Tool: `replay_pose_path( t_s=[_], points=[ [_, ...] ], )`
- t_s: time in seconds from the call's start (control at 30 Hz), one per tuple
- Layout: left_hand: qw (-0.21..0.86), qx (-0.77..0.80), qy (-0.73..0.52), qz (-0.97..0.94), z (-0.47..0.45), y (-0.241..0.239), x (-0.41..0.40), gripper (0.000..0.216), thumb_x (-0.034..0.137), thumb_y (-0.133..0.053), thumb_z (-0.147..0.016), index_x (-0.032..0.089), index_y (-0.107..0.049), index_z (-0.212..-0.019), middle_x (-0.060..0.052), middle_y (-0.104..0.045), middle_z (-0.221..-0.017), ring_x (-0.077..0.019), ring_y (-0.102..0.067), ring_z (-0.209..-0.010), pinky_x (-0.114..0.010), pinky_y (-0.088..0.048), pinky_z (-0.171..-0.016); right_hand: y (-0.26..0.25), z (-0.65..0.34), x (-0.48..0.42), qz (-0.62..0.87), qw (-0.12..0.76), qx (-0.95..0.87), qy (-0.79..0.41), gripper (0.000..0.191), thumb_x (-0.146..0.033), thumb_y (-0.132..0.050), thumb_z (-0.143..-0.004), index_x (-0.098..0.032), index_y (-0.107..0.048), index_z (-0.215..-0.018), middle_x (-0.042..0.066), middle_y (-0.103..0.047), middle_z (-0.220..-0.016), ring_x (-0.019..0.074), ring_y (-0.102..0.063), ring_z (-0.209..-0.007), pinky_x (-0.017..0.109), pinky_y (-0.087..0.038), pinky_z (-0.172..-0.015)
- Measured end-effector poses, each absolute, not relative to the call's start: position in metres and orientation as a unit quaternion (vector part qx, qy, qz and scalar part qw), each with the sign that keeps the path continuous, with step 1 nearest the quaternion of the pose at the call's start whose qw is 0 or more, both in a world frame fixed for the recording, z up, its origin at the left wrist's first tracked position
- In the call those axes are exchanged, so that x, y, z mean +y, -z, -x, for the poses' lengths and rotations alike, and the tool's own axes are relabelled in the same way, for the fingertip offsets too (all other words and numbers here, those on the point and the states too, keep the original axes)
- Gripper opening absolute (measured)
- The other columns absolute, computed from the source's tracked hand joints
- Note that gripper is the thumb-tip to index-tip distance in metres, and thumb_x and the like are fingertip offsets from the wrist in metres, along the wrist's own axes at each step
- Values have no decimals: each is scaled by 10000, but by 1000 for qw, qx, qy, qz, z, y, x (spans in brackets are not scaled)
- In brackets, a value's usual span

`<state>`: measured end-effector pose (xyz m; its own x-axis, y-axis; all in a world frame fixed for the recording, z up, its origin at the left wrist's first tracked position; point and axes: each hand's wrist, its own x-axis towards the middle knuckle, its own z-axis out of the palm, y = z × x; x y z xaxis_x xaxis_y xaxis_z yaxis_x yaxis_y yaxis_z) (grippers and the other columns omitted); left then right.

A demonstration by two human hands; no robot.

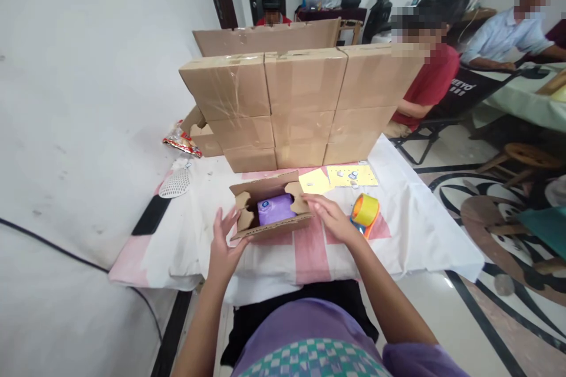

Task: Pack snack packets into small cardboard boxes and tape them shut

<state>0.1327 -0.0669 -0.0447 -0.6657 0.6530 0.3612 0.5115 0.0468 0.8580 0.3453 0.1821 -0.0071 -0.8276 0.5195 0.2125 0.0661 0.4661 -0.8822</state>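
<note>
A white perforated cover (175, 184) and a red snack wrapper (182, 142) are seen at the left edge of a table draped in a pink-and-white cloth (309, 250). Just right of these, the left hand (224, 241) is held open, fingers spread, against the left end of a small open cardboard box (269, 207) — nothing is clasped in it. Inside the box, a purple packet (276, 210) is seen lying flat, the flaps standing open around it. The right hand (331, 218) is laid on the box's right flap, fingers extended and apart, nothing gripped. Behind the box, a wall of sealed cartons (300, 106) is stacked across the table's far side, with yellow sheets (338, 177) lying at its foot. Just beside the right wrist, a yellow tape dispenser (365, 212) is set on the cloth. Farther right, a person in a red shirt (431, 85) is seated beyond the cartons.
</note>
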Motion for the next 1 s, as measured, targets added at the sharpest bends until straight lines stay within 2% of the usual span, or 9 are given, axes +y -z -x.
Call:
replay_pose_path(
  t_s=[0.07,0.13,0.2,0.3,0.47,0.6,0.7,0.87,1.0],
  points=[
    [89,729,-545,-405,-135,42,-60,781,416,-680,-901,270,-273,-1551,-166,-653,-1337,-285,-609,-1286,-436,-579,-931,12,-345,176,156,240,-840,-461,466,-491,-360,-1048,-230,-690,-1248,97,-636,-1418,261,-487,-1407,523,-346,-1199],
    [77,737,-552,-381,-136,43,-53,689,447,-638,-921,230,-354,-1510,-154,-693,-1228,-276,-635,-1225,-400,-590,-876,17,-345,173,151,253,-840,-455,470,-481,-352,-1055,-235,-669,-1299,96,-628,-1424,250,-475,-1414,520,-337,-1208],
    [39,751,-566,-338,-137,47,-46,692,460,-643,-913,223,-372,-1503,-171,-634,-1308,-269,-608,-1244,-389,-576,-905,22,-344,172,157,260,-830,-468,466,-476,-406,-1041,-236,-602,-1390,105,-595,-1455,247,-487,-1403,501,-350,-1204],
    [22,778,-560,-283,-134,56,-39,763,460,-675,-886,274,-326,-1539,-185,-425,-1537,-281,-504,-1367,-417,-528,-1011,33,-339,168,193,273,-804,-492,522,-440,-507,-999,-250,-495,-1485,114,-535,-1510,249,-489,-1402,469,-387,-1181],
    [13,796,-480,-368,-119,42,-34,875,414,-659,-875,275,-187,-1599,-183,-187,-1681,-330,-249,-1541,-540,-335,-1193,47,-326,154,226,309,-766,-516,604,-401,-458,-996,-254,-347,-1571,115,-381,-1620,232,-429,-1455,403,-446,-1136],
    [-80,815,-291,-494,-117,5,-20,800,293,-611,-823,223,-303,-1558,-155,-264,-1676,-385,-98,-1573,-641,-107,-1232,53,-320,148,245,305,-738,-549,611,-436,-429,-1005,-236,-334,-1574,122,-369,-1632,227,-423,-1468,392,-444,-1142],
    [-115,814,-195,-534,-125,-14,-6,800,205,-565,-762,232,-351,-1532,-125,-382,-1628,-384,-199,-1543,-650,-29,-1217,57,-325,146,239,316,-724,-565,606,-420,-480,-988,-231,-366,-1553,135,-427,-1601,238,-483,-1425,418,-448,-1136],
    [-135,818,-151,-538,-135,-12,0,647,193,-539,-779,210,-514,-1425,-146,-631,-1389,-352,-539,-1234,-548,-305,-1055,55,-373,147,304,416,-741,-432,422,-358,-524,-967,-256,-546,-1376,127,-616,-1395,276,-582,-1293,517,-447,-1121],
    [-142,787,-191,-569,-138,7,-7,343,204,-447,-920,267,-680,-1163,-70,-737,-1235,-265,-641,-1066,-468,-339,-958,63,-428,165,433,543,-673,-255,301,-363,-558,-927,-244,-578,-1202,157,-601,-1275,339,-536,-1293,632,-405,-1123]
  ],
)
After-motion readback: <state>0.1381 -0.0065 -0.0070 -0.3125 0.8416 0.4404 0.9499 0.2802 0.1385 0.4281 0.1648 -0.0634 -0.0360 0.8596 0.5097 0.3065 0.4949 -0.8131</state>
